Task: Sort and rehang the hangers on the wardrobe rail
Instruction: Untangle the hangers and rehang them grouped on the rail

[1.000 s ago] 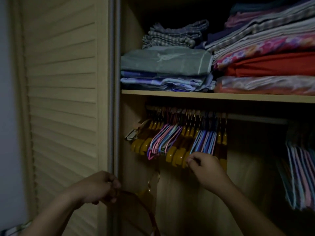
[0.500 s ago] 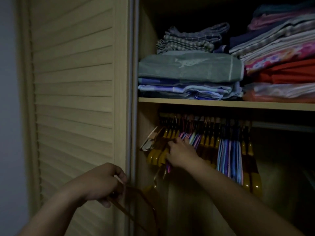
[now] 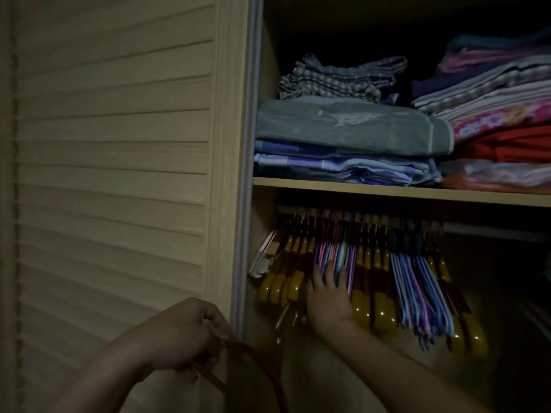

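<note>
Right hand (image 3: 327,299) fingers hidden among hangers (image 3: 337,257)

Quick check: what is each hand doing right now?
Left hand: grips a brown wooden hanger.
Right hand: open, fingers pushed among the coloured hangers.

A dense row of hangers hangs from the wardrobe rail (image 3: 492,232) under the shelf: glossy amber wooden hangers (image 3: 278,286) at the left, a bunch of thin pink, purple and blue wire hangers (image 3: 335,253), more amber ones, then another striped wire bunch (image 3: 417,287). One dark brown wooden hanger (image 3: 256,371) sits off the rail, low at the door's edge.
</note>
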{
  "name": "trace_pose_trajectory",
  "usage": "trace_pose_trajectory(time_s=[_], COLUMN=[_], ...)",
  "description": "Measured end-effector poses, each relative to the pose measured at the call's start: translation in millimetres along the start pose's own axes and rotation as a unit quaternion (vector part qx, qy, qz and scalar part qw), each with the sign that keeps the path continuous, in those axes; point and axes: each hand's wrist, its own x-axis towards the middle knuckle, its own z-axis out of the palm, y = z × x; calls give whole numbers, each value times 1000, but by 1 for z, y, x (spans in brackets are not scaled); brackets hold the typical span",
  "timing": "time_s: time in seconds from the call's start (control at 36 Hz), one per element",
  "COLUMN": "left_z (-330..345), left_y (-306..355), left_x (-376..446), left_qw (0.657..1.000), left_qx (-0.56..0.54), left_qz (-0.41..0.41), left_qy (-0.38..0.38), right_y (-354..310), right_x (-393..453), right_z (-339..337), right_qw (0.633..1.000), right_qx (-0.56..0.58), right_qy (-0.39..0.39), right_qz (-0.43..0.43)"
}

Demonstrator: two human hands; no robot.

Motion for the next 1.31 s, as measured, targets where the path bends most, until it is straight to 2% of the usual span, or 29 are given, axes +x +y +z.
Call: trace_pose_trajectory(time_s=[0.14, 0.28, 0.47, 0.58, 0.89, 1.31], left_z=[-9, -18, -19, -19, -20, -1], left_y=[-2, -7, -9, -10, -7, 2], left_x=[1, 0, -3, -3, 1, 3], left_qw=[1000, 1000, 1000, 999, 998, 998], left_qx=[11, 10, -1, 2, -11, 1], left_qz=[7, 9, 27, 34, 53, 49], left_qy=[-10, -16, -17, -27, -45, -48], right_y=[-7, -11, 5, 16, 21, 37], right_x=[-1, -4, 1, 9, 13, 2], right_z=[3, 1, -8, -5, -2, 13], right_qw=[1000, 987, 956, 948, 914, 911], right_qx=[-28, -147, -280, -300, -384, -392], right_qy=[-9, -52, -62, -70, -120, -127], right_qz=[0, -46, -67, -84, -52, -28])
